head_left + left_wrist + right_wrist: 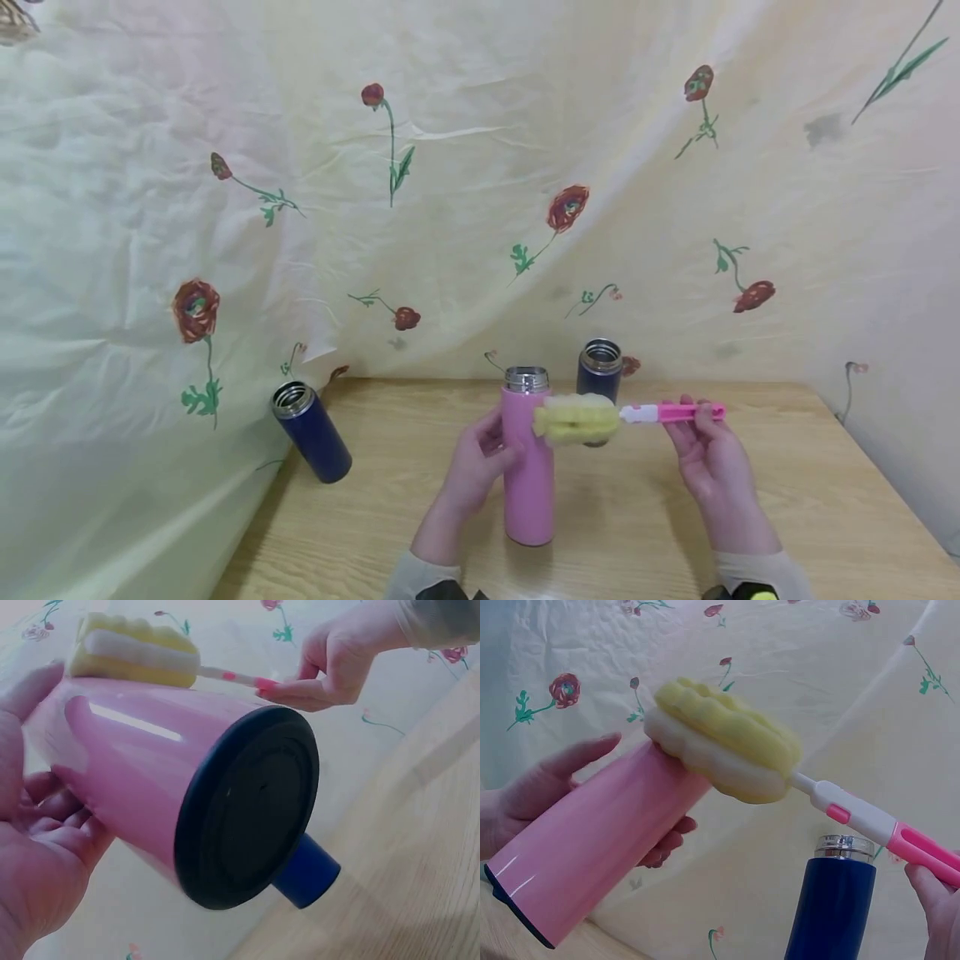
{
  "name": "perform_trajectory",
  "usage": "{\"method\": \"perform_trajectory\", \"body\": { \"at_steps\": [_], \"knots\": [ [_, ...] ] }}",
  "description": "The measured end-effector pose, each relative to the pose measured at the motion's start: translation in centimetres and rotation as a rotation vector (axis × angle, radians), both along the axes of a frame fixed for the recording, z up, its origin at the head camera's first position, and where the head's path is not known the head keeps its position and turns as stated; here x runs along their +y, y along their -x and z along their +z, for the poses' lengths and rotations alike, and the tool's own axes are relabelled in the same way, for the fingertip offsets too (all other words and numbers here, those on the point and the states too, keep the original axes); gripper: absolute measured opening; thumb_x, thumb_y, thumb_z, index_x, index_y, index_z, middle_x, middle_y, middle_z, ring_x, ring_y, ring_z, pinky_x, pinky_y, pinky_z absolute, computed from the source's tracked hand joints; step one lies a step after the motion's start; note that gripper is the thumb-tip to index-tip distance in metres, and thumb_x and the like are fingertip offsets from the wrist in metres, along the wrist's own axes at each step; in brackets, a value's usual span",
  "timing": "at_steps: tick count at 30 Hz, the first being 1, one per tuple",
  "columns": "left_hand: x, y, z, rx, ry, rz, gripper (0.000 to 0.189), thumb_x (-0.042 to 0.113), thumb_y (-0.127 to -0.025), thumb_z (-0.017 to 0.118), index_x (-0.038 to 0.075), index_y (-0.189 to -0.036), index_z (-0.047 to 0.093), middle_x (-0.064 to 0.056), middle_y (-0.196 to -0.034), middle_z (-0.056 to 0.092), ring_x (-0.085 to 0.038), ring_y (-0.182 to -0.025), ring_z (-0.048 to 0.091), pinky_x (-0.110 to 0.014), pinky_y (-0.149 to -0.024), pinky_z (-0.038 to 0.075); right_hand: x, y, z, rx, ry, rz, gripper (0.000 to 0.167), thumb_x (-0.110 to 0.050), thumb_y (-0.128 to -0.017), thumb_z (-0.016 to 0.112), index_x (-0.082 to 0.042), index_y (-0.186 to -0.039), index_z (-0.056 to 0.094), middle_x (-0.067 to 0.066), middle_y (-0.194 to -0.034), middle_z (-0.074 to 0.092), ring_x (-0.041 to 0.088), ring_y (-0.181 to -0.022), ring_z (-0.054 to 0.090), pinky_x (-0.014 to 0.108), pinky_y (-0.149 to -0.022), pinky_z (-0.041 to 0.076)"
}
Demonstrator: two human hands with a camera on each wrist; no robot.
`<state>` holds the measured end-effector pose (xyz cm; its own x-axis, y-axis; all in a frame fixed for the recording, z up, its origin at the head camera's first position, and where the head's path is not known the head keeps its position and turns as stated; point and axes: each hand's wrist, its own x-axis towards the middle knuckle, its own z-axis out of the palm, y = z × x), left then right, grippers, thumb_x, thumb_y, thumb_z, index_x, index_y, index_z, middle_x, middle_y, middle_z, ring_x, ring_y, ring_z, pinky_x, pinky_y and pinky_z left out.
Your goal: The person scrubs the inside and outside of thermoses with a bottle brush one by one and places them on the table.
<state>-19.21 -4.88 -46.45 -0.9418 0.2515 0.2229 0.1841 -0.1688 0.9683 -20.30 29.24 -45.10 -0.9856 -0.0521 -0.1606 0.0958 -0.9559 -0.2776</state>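
A pink thermos bottle [528,483] with an open steel mouth is gripped around its upper body by my left hand [480,462]. In the left wrist view its black base [247,806] faces the camera. My right hand [712,458] pinches the pink handle of a bottle brush [577,419], held sideways. The brush's yellow and white sponge head [724,742] lies across the bottle's upper side, near the mouth, and seems to touch it. In the right wrist view the sponge hides that mouth.
One dark blue bottle [311,433] without a lid leans at the table's left side. Another dark blue bottle [600,375], also lidless, stands behind the brush. The wooden table [637,517] meets a flowered cloth [450,208] at its back and left.
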Motion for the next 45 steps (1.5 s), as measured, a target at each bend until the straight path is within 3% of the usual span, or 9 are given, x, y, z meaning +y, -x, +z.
{"method": "perform_trajectory", "body": {
  "at_steps": [4,11,16,20,27,35,40,45],
  "knots": [
    [0.4,0.1,-0.2,-0.046,0.012,0.047,0.078,0.015,-0.093,0.083,0.002,-0.160,0.046,-0.017,-0.150,0.061,-0.032,-0.137,0.058,-0.040,-0.114,0.050,-0.1,0.0,0.0,-0.015,0.006,-0.017,0.007,-0.010,-0.111,0.054,-0.010,-0.117,0.055,0.011,-0.112,0.070,0.031,-0.107,0.077,0.039,-0.103,0.056],
    [0.8,0.2,0.0,-0.039,-0.054,0.071,0.075,0.007,-0.093,0.082,0.005,-0.160,0.048,-0.015,-0.158,0.049,-0.037,-0.138,0.058,-0.044,-0.112,0.052,0.0,0.1,-0.1,-0.010,-0.008,-0.032,0.007,-0.011,-0.111,0.054,-0.010,-0.117,0.054,0.010,-0.111,0.068,0.033,-0.105,0.077,0.040,-0.103,0.056],
    [0.7,0.4,0.2,-0.012,0.041,0.181,0.073,0.012,-0.093,0.084,0.015,-0.159,0.053,-0.008,-0.154,0.052,-0.034,-0.133,0.061,-0.048,-0.109,0.053,0.0,0.1,-0.2,0.011,0.004,-0.042,0.004,-0.011,-0.111,0.053,-0.009,-0.114,0.053,0.010,-0.109,0.067,0.035,-0.104,0.078,0.041,-0.102,0.057],
    [0.5,0.3,0.2,0.000,0.059,0.213,0.076,0.013,-0.093,0.085,0.015,-0.160,0.051,-0.008,-0.151,0.057,-0.032,-0.133,0.060,-0.045,-0.111,0.052,-0.1,0.1,0.0,-0.004,0.000,-0.046,0.005,-0.011,-0.110,0.054,-0.010,-0.115,0.052,0.010,-0.110,0.067,0.034,-0.104,0.078,0.041,-0.102,0.057],
    [0.5,0.2,0.3,0.010,0.045,0.196,0.076,0.011,-0.097,0.081,0.011,-0.163,0.044,-0.014,-0.150,0.060,-0.033,-0.137,0.058,-0.040,-0.114,0.050,-0.2,0.0,0.2,-0.007,0.063,-0.061,0.005,-0.008,-0.109,0.056,-0.010,-0.113,0.053,0.012,-0.109,0.066,0.037,-0.101,0.078,0.043,-0.102,0.057],
    [0.3,-0.2,0.4,0.009,0.115,0.076,0.071,0.017,-0.105,0.070,0.011,-0.166,0.036,-0.009,-0.169,0.041,-0.031,-0.154,0.041,-0.045,-0.122,0.040,-0.2,-0.5,0.8,0.005,0.161,-0.086,0.009,-0.006,-0.107,0.060,-0.009,-0.111,0.052,0.013,-0.108,0.066,0.039,-0.102,0.077,0.045,-0.103,0.056],
    [0.3,-0.3,0.3,0.028,0.086,0.025,0.076,0.015,-0.103,0.073,0.008,-0.167,0.033,-0.013,-0.169,0.039,-0.034,-0.153,0.041,-0.042,-0.120,0.042,-0.7,-0.8,1.0,-0.009,0.164,-0.087,0.013,-0.007,-0.106,0.062,-0.010,-0.113,0.052,0.012,-0.110,0.067,0.037,-0.105,0.077,0.042,-0.104,0.055],
    [0.8,-0.1,0.1,0.014,0.085,0.057,0.086,0.011,-0.095,0.081,0.010,-0.167,0.035,-0.014,-0.166,0.045,-0.036,-0.143,0.054,-0.043,-0.113,0.051,-1.0,-0.9,1.0,-0.020,0.143,-0.101,0.011,-0.009,-0.107,0.061,-0.011,-0.114,0.053,0.011,-0.112,0.066,0.036,-0.107,0.077,0.041,-0.105,0.055]
  ]
}}
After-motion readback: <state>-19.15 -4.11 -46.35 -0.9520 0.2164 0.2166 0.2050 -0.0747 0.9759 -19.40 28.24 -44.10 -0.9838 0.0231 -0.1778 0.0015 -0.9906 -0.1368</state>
